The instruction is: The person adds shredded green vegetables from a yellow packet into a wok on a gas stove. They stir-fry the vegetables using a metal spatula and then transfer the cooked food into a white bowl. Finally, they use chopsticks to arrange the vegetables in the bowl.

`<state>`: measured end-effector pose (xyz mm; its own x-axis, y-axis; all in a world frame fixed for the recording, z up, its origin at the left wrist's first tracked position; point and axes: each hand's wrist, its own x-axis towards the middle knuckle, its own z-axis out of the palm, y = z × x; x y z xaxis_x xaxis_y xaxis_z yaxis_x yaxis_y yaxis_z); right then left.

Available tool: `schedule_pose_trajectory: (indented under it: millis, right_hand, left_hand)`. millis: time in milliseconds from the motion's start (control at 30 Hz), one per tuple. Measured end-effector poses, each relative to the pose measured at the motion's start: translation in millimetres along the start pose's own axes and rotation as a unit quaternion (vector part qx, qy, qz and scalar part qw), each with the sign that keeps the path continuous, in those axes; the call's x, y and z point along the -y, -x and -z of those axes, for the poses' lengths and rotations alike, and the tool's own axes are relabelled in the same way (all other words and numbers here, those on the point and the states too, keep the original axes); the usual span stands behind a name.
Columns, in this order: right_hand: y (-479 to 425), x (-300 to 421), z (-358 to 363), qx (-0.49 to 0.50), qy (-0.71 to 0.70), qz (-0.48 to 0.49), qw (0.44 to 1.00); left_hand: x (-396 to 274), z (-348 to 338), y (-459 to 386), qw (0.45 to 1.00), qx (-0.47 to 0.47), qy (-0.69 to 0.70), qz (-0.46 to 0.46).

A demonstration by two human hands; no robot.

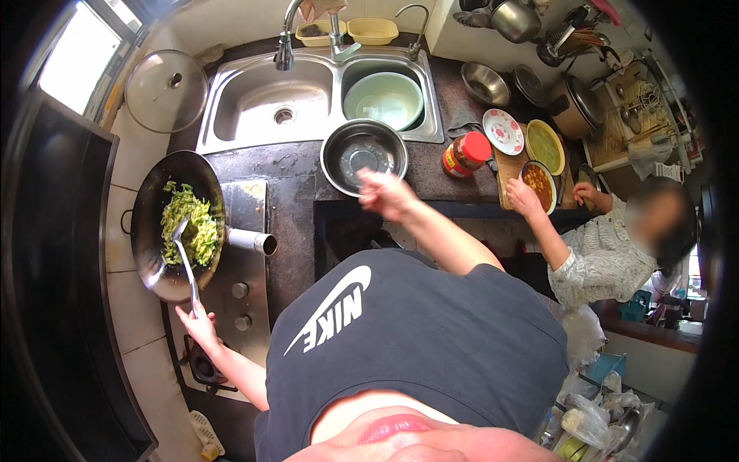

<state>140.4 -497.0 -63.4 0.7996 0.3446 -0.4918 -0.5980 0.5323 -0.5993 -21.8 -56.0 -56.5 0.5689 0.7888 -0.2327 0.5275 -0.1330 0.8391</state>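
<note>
My left hand (pixel 199 326) is at the lower left, closed around the handle end of a metal ladle or spatula (pixel 183 248). The utensil's head rests in chopped green vegetables (pixel 202 219) inside a large dark wok (pixel 151 254) on the stove. My right hand (pixel 384 193), blurred, is over the near rim of a steel bowl (pixel 330 164) at the counter's front edge; whether it touches the rim or holds something small, I cannot tell. To the right of that bowl stands a red-lidded jar (pixel 466 155) with dark contents.
A co-worker (pixel 606 248) stands at the right, one hand at a bowl of reddish food (pixel 537 185) on a wooden board (pixel 505 193). Behind is a double sink (pixel 271 104) holding a green basin (pixel 384 101). A glass lid (pixel 166 91) leans beyond the wok.
</note>
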Motion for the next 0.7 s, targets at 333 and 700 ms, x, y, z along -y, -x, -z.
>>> schedule_pose_trajectory:
  millis: [333, 700]
  right_hand:
    - [31.4, 156.4, 357.8, -0.550, -0.080, 0.207, 0.805]
    - [-19.5, 205.5, 432.7, -0.525, 0.001, 0.109, 0.844]
  left_hand:
    - [-31.0, -23.1, 46.2, 0.878, -0.306, -0.279, -0.242]
    - [-56.5, -106.1, 152.3, 0.898, -0.316, -0.204, -0.228]
